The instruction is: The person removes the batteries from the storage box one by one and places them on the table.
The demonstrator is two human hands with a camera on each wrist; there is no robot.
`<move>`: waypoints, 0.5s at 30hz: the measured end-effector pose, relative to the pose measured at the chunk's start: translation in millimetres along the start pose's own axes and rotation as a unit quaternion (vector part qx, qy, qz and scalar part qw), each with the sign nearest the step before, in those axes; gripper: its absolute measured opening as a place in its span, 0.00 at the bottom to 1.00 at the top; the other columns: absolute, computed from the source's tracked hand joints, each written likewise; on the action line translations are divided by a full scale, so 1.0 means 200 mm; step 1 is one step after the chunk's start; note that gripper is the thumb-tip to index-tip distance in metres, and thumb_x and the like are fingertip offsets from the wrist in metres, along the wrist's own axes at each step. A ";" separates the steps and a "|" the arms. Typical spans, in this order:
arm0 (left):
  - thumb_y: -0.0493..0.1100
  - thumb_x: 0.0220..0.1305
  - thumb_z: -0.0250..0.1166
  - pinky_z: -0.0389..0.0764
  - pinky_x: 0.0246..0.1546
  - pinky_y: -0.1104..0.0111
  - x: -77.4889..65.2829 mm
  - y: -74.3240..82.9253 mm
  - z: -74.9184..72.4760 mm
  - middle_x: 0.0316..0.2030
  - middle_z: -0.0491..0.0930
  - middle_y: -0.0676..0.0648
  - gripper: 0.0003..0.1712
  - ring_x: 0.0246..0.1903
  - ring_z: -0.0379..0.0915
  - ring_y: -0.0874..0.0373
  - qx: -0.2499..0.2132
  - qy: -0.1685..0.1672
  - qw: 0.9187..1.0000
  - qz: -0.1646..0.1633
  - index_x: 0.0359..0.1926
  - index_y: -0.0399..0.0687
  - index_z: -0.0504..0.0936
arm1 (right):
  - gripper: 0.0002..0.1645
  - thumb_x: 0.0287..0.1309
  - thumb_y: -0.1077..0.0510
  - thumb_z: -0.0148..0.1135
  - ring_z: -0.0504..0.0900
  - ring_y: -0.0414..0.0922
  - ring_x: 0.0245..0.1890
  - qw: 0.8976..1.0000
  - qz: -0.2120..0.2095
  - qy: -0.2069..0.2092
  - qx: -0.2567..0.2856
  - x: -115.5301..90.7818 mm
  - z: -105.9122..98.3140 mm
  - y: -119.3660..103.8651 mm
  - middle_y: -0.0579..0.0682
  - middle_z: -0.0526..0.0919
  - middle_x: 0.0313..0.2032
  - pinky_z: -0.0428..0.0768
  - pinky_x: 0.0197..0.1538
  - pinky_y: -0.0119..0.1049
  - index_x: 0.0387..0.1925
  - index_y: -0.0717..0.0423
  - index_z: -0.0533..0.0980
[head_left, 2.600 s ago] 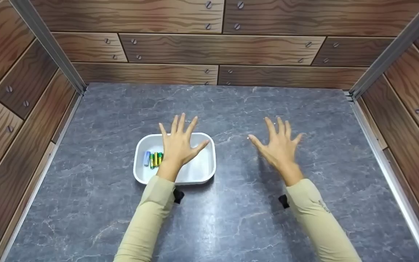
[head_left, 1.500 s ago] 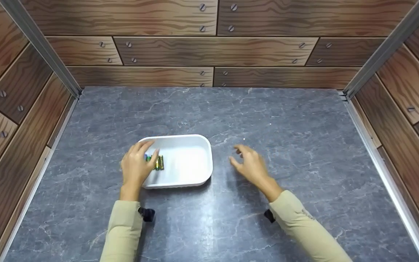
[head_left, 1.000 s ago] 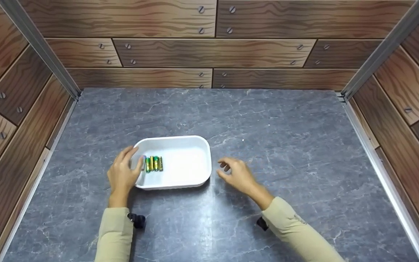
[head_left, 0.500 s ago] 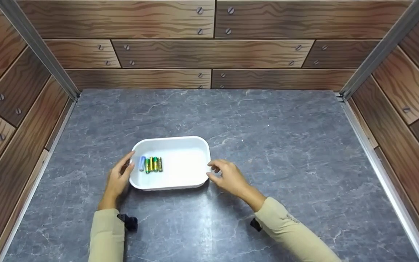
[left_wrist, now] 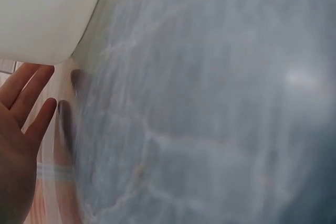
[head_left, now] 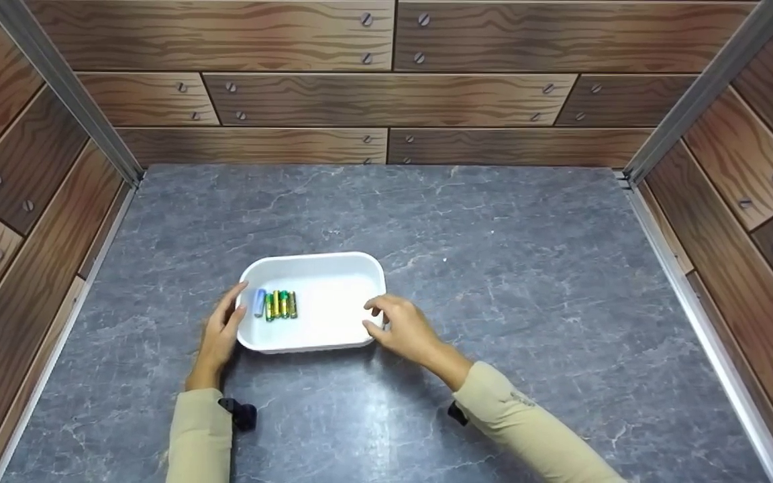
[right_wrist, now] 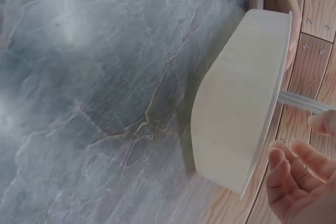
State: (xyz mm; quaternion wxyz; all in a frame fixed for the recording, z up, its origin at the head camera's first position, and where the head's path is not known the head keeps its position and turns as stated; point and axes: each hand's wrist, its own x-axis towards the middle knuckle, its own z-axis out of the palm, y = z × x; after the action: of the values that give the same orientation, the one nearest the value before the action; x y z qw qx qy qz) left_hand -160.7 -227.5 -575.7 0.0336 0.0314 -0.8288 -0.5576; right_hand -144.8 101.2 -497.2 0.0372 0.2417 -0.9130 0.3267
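A white plastic tub (head_left: 336, 295) stands on the grey table, its side showing in the right wrist view. In its left half lies a row of several green-and-gold batteries (head_left: 276, 304), with a blue cylinder (head_left: 259, 303), battery-like, at the row's left end. My left hand (head_left: 217, 335) is at the tub's left rim, fingers straight and fingertips against the wall in the left wrist view. Over the right rim hovers my right hand (head_left: 403, 329), fingers loosely bent, thumb apart from them, nothing between. In the right wrist view those fingertips are above the rim.
The marbled grey table (head_left: 527, 322) spreads around the tub. Wood-print panels (head_left: 386, 97) enclose it at the back and both sides, with metal rails along the edges. Small white specks (head_left: 445, 259) lie right of the tub.
Both spread hands have come down toward the tub. The left went left and back to the left rim; the right moved left and down until it overlaps the right rim. The batteries stay in their row.
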 end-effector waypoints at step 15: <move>0.44 0.72 0.54 0.64 0.65 0.72 0.00 0.04 0.12 0.67 0.71 0.44 0.23 0.66 0.66 0.51 0.013 0.018 0.999 0.025 0.66 0.52 0.71 | 0.12 0.56 0.59 0.66 0.76 0.42 0.25 1.000 -0.008 -0.012 0.003 0.11 0.07 -0.03 0.53 0.84 0.32 0.73 0.31 0.28 0.41 0.61 0.80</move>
State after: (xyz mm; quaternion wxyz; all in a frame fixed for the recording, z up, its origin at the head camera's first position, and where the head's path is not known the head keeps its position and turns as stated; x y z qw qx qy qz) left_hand -163.4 -203.3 -577.7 0.0616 0.0208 -0.8360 -0.5448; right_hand -159.7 80.1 -499.1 0.0282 0.2528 -0.9105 0.3260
